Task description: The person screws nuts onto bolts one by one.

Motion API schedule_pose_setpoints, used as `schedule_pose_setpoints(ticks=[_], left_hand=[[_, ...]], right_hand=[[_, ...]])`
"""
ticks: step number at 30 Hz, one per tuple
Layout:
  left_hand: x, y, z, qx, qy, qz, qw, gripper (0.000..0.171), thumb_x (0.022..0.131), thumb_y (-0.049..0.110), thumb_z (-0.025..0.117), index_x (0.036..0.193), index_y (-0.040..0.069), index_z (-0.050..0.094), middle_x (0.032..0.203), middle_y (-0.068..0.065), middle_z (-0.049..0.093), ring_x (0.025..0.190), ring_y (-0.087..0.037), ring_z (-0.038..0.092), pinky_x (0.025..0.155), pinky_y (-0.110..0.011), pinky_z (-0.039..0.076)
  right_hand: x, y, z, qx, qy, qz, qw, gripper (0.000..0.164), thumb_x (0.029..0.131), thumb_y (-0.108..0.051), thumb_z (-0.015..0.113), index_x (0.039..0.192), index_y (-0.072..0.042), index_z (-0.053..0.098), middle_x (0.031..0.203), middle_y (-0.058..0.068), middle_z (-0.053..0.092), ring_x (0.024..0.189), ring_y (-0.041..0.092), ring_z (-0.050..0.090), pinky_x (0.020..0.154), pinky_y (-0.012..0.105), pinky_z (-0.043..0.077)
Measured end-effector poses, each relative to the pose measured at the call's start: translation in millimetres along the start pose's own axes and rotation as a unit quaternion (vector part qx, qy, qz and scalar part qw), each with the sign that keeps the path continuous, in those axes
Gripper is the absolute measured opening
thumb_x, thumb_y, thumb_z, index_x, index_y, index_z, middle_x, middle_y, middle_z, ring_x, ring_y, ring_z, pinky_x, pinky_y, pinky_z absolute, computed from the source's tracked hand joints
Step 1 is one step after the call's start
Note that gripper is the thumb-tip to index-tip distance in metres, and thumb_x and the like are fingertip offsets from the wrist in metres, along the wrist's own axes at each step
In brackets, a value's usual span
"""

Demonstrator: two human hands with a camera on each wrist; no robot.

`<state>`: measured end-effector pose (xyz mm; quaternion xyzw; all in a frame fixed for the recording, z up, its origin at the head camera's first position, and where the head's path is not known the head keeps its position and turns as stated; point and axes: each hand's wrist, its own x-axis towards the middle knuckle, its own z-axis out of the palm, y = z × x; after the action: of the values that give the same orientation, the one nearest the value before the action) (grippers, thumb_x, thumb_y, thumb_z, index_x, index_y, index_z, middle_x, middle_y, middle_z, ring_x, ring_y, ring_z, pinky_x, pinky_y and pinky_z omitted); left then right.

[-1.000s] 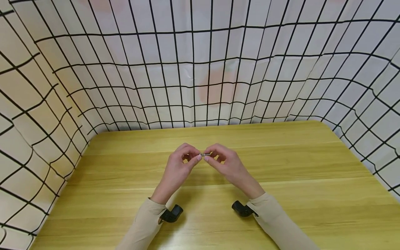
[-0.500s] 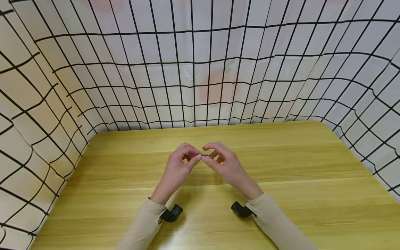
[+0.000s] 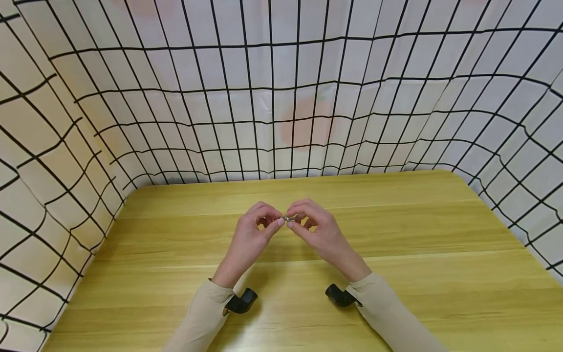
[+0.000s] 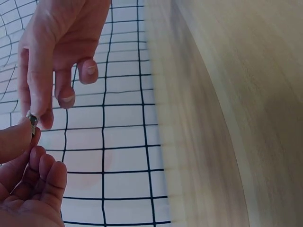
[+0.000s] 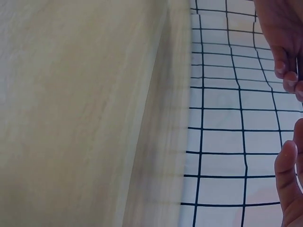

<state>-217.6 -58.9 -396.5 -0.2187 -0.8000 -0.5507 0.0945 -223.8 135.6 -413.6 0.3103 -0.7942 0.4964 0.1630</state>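
A small metal piece [image 3: 288, 219] is held up over the middle of the wooden table [image 3: 396, 210], between the fingertips of two hands. It is slim and lies roughly crosswise; its exact shape is too small to be made out. One end is pinched between the thumb and fingers of the left hand [image 3: 250, 232]. The other end is flanked by the right hand [image 3: 323, 232], thumb on the near side, forefinger on the far side. Whether it is pinched there cannot be told; in the left wrist view the piece is met by a right fingertip.

The forearms are covered by a left sleeve [image 3: 198, 313] and a right sleeve [image 3: 391, 308], both beige. A black gadget [image 3: 242, 300] is worn at the left wrist, a second black gadget [image 3: 340, 295] at the right. Table bordered at back and sides by a pale curtain [image 3: 260, 68], crossed by black grid lines.
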Motion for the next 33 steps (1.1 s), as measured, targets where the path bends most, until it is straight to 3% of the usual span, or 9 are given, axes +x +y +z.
schedule_pose_setpoints(ticks=[8,16,19,22,26,29,33], left_hand=[[-0.2,-1.5,2.3,-0.014,-0.004,0.006,0.9999,0.004,0.093,0.013,0.07,0.093,0.009,0.071,0.089,0.001,0.058,0.079,-0.015,0.052,0.071,-0.034,0.042],[-1.1,-1.4,3.4,-0.012,-0.001,0.006,0.9999,0.002,0.092,0.012,0.071,0.093,0.012,0.071,0.088,0.003,0.058,0.078,-0.014,0.052,0.07,-0.033,0.042],[-1.0,-1.5,3.2,-0.008,-0.001,0.007,0.9999,0.004,0.092,0.011,0.071,0.093,0.015,0.07,0.088,0.005,0.057,0.077,-0.012,0.052,0.07,-0.033,0.042],[-0.6,-2.0,3.1,-0.007,-0.001,0.008,0.9999,0.006,0.092,0.009,0.071,0.092,0.015,0.07,0.088,0.004,0.057,0.077,-0.012,0.052,0.07,-0.034,0.043],[-0.3,-2.4,2.5,0.0,0.0,0.007,1.0,0.003,0.092,0.011,0.071,0.093,0.013,0.071,0.088,0.004,0.057,0.077,-0.012,0.052,0.07,-0.034,0.043],[-0.3,-2.3,2.1,0.001,0.0,0.007,1.0,0.002,0.092,0.014,0.07,0.093,0.011,0.071,0.088,0.004,0.057,0.078,-0.012,0.052,0.07,-0.033,0.043],[-0.5,-2.7,2.2,-0.005,0.0,0.005,1.0,0.005,0.093,0.015,0.07,0.093,0.01,0.071,0.087,0.003,0.057,0.078,-0.014,0.052,0.071,-0.033,0.042]], right_hand=[[-2,1,1,0.022,-0.013,0.04,0.999,0.007,0.098,-0.017,0.064,0.1,-0.022,0.068,0.097,-0.006,0.065,0.081,0.014,0.056,0.066,0.031,0.046],[-3,2,1,0.019,-0.019,0.078,0.997,0.007,0.098,-0.023,0.064,0.103,-0.023,0.069,0.098,-0.004,0.067,0.084,0.014,0.057,0.07,0.032,0.046],[-3,1,1,0.015,-0.023,0.087,0.996,0.017,0.095,-0.022,0.069,0.112,-0.019,0.068,0.104,-0.008,0.065,0.088,0.013,0.057,0.07,0.032,0.047],[-2,-4,1,0.019,-0.023,0.08,0.996,0.028,0.091,-0.014,0.073,0.118,-0.013,0.064,0.109,-0.005,0.064,0.09,0.015,0.057,0.069,0.031,0.049],[1,-19,-2,0.022,-0.013,0.044,0.999,0.027,0.088,0.0,0.072,0.113,-0.005,0.063,0.107,0.005,0.064,0.086,0.018,0.057,0.066,0.031,0.049],[3,-30,-4,0.016,-0.007,0.02,1.0,0.022,0.087,0.006,0.07,0.107,-0.003,0.063,0.102,0.007,0.063,0.085,0.018,0.056,0.064,0.031,0.049],[3,-34,-5,0.015,-0.005,0.023,1.0,0.018,0.089,0.004,0.069,0.104,-0.006,0.065,0.099,0.003,0.064,0.084,0.016,0.056,0.065,0.03,0.048]])
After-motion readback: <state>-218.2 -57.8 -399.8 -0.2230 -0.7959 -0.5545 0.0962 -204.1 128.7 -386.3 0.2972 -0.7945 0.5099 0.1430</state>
